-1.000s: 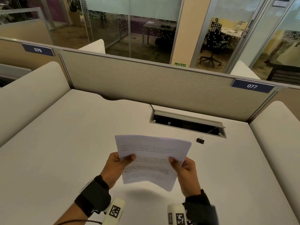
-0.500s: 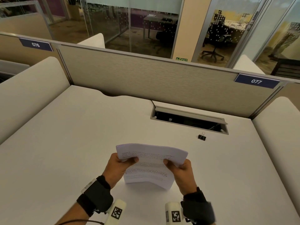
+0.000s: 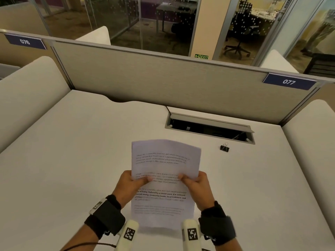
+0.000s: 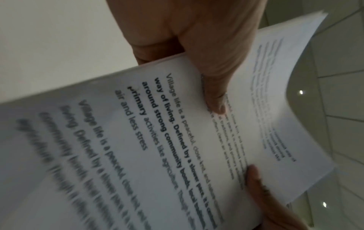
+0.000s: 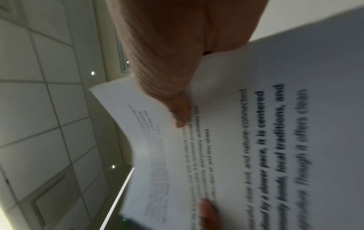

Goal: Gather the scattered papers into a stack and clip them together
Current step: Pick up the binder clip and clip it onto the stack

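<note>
I hold the papers [image 3: 165, 171] above the white desk [image 3: 72, 160], left hand [image 3: 129, 183] and right hand [image 3: 196, 185] pinching opposite edges. A binder clip [image 3: 224, 147] sits near the cable tray [image 3: 210, 129]; a partition [image 3: 163, 82] and glass walls stand behind.

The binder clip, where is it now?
In the head view the binder clip lies on the desk, right of the held papers, near the cable slot.

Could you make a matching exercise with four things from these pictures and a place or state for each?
Things:
1. papers
2. binder clip
3. left hand
4. cable hatch

States:
a. lies alone on the desk
b. open, near the partition
c. held up by both hands
d. grips the stack's left edge

Pairs: 1-c, 2-a, 3-d, 4-b
</note>
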